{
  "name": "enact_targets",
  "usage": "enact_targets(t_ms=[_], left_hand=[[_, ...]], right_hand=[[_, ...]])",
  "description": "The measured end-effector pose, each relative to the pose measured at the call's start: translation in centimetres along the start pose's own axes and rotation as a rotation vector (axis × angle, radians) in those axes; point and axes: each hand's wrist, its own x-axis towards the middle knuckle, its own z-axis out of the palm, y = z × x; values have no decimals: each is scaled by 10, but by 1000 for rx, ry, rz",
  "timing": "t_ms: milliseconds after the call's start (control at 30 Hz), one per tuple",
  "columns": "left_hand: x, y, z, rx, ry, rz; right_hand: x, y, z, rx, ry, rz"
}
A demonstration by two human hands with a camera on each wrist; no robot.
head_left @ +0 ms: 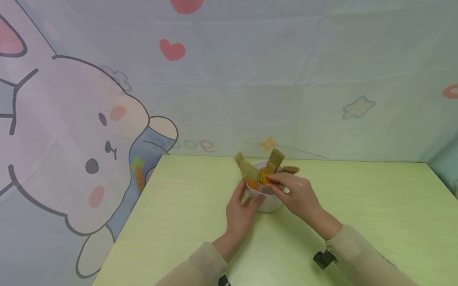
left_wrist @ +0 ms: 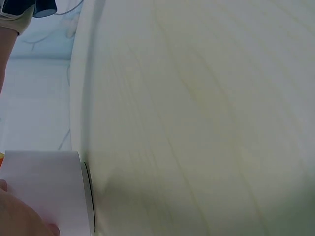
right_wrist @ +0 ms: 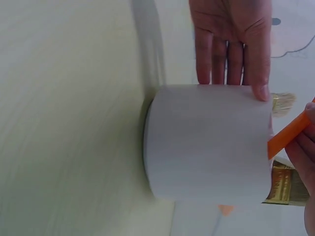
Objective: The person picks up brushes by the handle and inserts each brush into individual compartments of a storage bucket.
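Observation:
In the head view a white cylindrical container (head_left: 270, 203) stands near the table's far edge. Several paintbrushes stick out of it bristles up, among them one upright brush (head_left: 275, 159) and one leaning left (head_left: 250, 171). My left hand (head_left: 240, 212) holds the container's left side, thumb in front and fingers at the side and behind. Over the rim, my right hand (head_left: 297, 193) pinches an orange brush handle (right_wrist: 291, 132), whose lower end is inside the container. Which bristles belong to that handle is hard to tell. A gold-ferruled brush (right_wrist: 280, 184) shows beside it in the right wrist view.
The container stands on a pale yellow-green table (head_left: 365, 206). Behind the table hangs a printed cloth (head_left: 250, 79) with a cartoon rabbit, hearts and stars. A small black device (head_left: 325, 259) sits at the right sleeve.

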Motion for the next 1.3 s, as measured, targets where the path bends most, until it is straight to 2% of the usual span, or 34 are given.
enact_targets(t_ms=[200,467,600,800,1067,1300], left_hand=[[0,4,0,18,-11,-3],[-1,5,-1,3,-24,10],[0,5,0,-4,-24,13],[0,6,0,-3,-28,7],[0,5,-1,8,-47,7],[2,4,-3,13,-36,2]], right_hand=[[-7,6,4,-7,-20,55],[-12,6,9,0,7,128],[-14,4,11,-29,3,132],[-13,6,11,-75,-67,140],[-12,7,1,-36,-90,181],[-10,9,-3,-10,-94,194]])
